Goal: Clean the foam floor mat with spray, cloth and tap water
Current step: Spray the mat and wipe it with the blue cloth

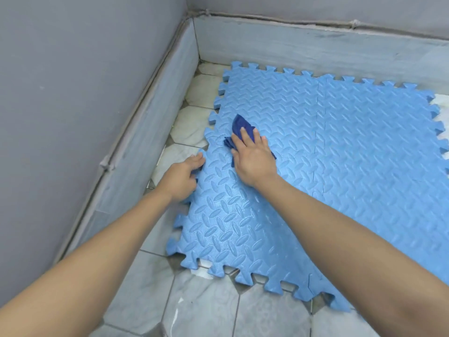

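A light blue foam mat (340, 154) of interlocking tiles with a raised tread pattern lies on the tiled floor. A dark blue cloth (240, 125) lies bunched on the mat near its left edge. My right hand (252, 159) presses flat on the cloth with straight fingers, and the cloth sticks out beyond the fingertips. My left hand (181, 177) grips the mat's toothed left edge, fingers curled round it. No spray bottle or tap is in view.
Grey marbled floor tiles (206, 310) surround the mat at left and front. A grey wall (73, 93) with a tiled skirting runs along the left and meets a back wall (315, 8) in the corner beyond the mat.
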`<state>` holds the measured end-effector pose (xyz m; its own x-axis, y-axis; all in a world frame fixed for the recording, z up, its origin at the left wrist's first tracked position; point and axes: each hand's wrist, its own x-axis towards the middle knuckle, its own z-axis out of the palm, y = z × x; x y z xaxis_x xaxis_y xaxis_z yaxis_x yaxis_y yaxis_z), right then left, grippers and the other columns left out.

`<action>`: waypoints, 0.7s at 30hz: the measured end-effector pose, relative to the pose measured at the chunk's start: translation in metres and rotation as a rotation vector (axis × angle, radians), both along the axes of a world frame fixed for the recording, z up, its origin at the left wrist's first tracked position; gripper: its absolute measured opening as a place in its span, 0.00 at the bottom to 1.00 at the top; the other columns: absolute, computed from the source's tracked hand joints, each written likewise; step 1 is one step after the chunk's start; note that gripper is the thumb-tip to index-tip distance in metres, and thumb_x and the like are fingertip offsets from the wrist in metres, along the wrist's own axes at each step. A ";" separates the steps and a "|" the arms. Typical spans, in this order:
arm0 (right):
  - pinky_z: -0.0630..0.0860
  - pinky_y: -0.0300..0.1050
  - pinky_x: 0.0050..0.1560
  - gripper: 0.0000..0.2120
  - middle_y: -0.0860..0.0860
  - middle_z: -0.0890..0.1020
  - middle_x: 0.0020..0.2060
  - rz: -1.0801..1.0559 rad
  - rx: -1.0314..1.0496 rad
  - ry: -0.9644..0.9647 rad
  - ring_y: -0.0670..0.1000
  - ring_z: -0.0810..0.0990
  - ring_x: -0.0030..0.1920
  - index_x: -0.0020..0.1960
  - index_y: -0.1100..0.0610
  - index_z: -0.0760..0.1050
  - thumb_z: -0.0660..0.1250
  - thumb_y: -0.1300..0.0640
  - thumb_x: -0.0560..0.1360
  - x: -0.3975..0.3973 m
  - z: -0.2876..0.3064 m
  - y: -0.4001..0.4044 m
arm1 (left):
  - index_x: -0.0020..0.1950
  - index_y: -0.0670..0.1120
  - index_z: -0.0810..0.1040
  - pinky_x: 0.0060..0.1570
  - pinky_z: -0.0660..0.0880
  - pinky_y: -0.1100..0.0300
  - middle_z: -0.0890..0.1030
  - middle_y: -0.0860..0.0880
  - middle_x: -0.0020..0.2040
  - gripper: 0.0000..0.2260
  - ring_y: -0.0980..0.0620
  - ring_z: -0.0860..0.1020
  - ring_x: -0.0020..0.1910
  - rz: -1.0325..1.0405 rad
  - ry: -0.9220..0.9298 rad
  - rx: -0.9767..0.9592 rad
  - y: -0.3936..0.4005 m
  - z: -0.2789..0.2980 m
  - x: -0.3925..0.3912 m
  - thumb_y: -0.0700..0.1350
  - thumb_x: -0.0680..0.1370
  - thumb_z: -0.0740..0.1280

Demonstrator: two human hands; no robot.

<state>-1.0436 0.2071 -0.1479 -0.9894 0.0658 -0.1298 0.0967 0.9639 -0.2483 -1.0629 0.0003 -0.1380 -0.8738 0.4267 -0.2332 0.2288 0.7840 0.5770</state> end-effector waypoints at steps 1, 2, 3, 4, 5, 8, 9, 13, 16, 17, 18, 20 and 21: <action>0.46 0.57 0.77 0.24 0.54 0.57 0.79 0.039 0.015 0.004 0.61 0.50 0.78 0.78 0.52 0.57 0.51 0.50 0.83 0.009 -0.002 -0.010 | 0.77 0.43 0.64 0.69 0.47 0.72 0.60 0.49 0.78 0.24 0.53 0.56 0.79 -0.025 0.015 -0.019 0.000 -0.002 0.005 0.33 0.80 0.58; 0.47 0.57 0.77 0.24 0.54 0.59 0.78 0.079 0.030 0.021 0.61 0.52 0.78 0.78 0.52 0.58 0.53 0.50 0.82 0.024 -0.003 -0.018 | 0.78 0.44 0.60 0.70 0.46 0.71 0.56 0.50 0.80 0.23 0.53 0.53 0.79 -0.051 0.029 -0.037 0.000 -0.004 0.010 0.36 0.82 0.56; 0.49 0.57 0.76 0.25 0.54 0.62 0.77 0.119 0.045 0.041 0.61 0.55 0.77 0.77 0.52 0.60 0.54 0.51 0.81 0.044 -0.004 -0.025 | 0.79 0.44 0.56 0.72 0.45 0.68 0.53 0.50 0.80 0.23 0.52 0.50 0.80 -0.075 0.044 -0.059 -0.001 -0.006 0.017 0.38 0.84 0.54; 0.51 0.58 0.76 0.25 0.54 0.64 0.76 0.160 0.061 0.057 0.61 0.58 0.77 0.77 0.52 0.62 0.56 0.50 0.80 0.065 -0.005 -0.029 | 0.80 0.44 0.53 0.73 0.46 0.65 0.50 0.50 0.81 0.24 0.52 0.48 0.80 -0.094 0.066 -0.086 -0.002 -0.008 0.022 0.38 0.84 0.52; 0.53 0.58 0.76 0.25 0.53 0.65 0.75 0.202 0.073 0.059 0.61 0.60 0.76 0.76 0.51 0.64 0.57 0.50 0.80 0.087 -0.005 -0.032 | 0.80 0.44 0.51 0.75 0.48 0.61 0.49 0.49 0.81 0.25 0.50 0.48 0.80 -0.106 0.091 -0.110 -0.002 -0.011 0.027 0.37 0.83 0.52; 0.54 0.58 0.75 0.26 0.53 0.66 0.75 0.371 0.088 0.043 0.60 0.62 0.75 0.75 0.50 0.65 0.57 0.49 0.77 0.151 -0.001 -0.038 | 0.80 0.43 0.50 0.77 0.52 0.54 0.49 0.47 0.81 0.27 0.48 0.48 0.80 -0.107 0.133 -0.144 -0.001 -0.014 0.031 0.35 0.81 0.52; 0.55 0.58 0.74 0.27 0.53 0.67 0.75 0.450 0.098 0.043 0.60 0.63 0.75 0.75 0.50 0.66 0.57 0.49 0.76 0.168 0.001 -0.040 | 0.80 0.43 0.50 0.77 0.52 0.54 0.49 0.47 0.81 0.27 0.49 0.48 0.80 -0.101 0.133 -0.147 0.000 -0.015 0.032 0.35 0.81 0.52; 0.55 0.57 0.74 0.26 0.53 0.69 0.74 0.477 0.128 0.061 0.59 0.66 0.74 0.72 0.49 0.69 0.57 0.51 0.74 0.179 0.000 -0.051 | 0.81 0.45 0.49 0.78 0.51 0.52 0.48 0.48 0.81 0.29 0.51 0.48 0.80 -0.092 0.119 -0.138 0.005 -0.020 0.033 0.33 0.80 0.51; 0.55 0.57 0.75 0.27 0.53 0.67 0.75 0.298 0.063 0.017 0.59 0.63 0.75 0.73 0.49 0.67 0.55 0.51 0.74 0.183 0.004 -0.059 | 0.81 0.44 0.48 0.78 0.49 0.52 0.47 0.48 0.81 0.33 0.50 0.46 0.80 -0.116 0.117 -0.138 0.004 -0.023 0.028 0.28 0.77 0.53; 0.56 0.57 0.76 0.27 0.53 0.66 0.75 0.279 0.063 0.012 0.58 0.62 0.76 0.74 0.49 0.66 0.55 0.51 0.74 0.191 0.004 -0.056 | 0.80 0.43 0.49 0.78 0.48 0.53 0.48 0.47 0.81 0.34 0.50 0.47 0.80 -0.114 0.137 -0.141 0.002 -0.025 0.027 0.27 0.76 0.53; 0.57 0.57 0.76 0.27 0.52 0.66 0.75 0.255 0.065 0.010 0.58 0.62 0.76 0.74 0.48 0.65 0.55 0.52 0.74 0.199 0.004 -0.047 | 0.80 0.42 0.50 0.78 0.48 0.55 0.49 0.46 0.81 0.33 0.50 0.48 0.80 -0.113 0.161 -0.138 0.001 -0.027 0.027 0.27 0.76 0.52; 0.59 0.57 0.75 0.27 0.52 0.66 0.75 0.165 0.070 0.017 0.57 0.63 0.76 0.74 0.48 0.65 0.55 0.52 0.74 0.217 0.005 -0.015 | 0.80 0.41 0.51 0.76 0.46 0.58 0.50 0.46 0.81 0.33 0.50 0.49 0.80 -0.112 0.190 -0.136 0.000 -0.032 0.028 0.27 0.76 0.52; 0.60 0.57 0.74 0.27 0.52 0.67 0.75 0.096 0.086 0.019 0.58 0.63 0.75 0.74 0.48 0.66 0.54 0.53 0.74 0.225 0.006 0.007 | 0.80 0.41 0.51 0.76 0.46 0.58 0.50 0.46 0.81 0.33 0.50 0.49 0.80 -0.099 0.197 -0.142 0.000 -0.034 0.029 0.27 0.76 0.52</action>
<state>-0.8187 0.2144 -0.1422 -0.9938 -0.0194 -0.1092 -0.0011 0.9862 -0.1655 -1.0342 -0.0001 -0.1718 -0.8640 0.4873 -0.1265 0.4051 0.8222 0.3999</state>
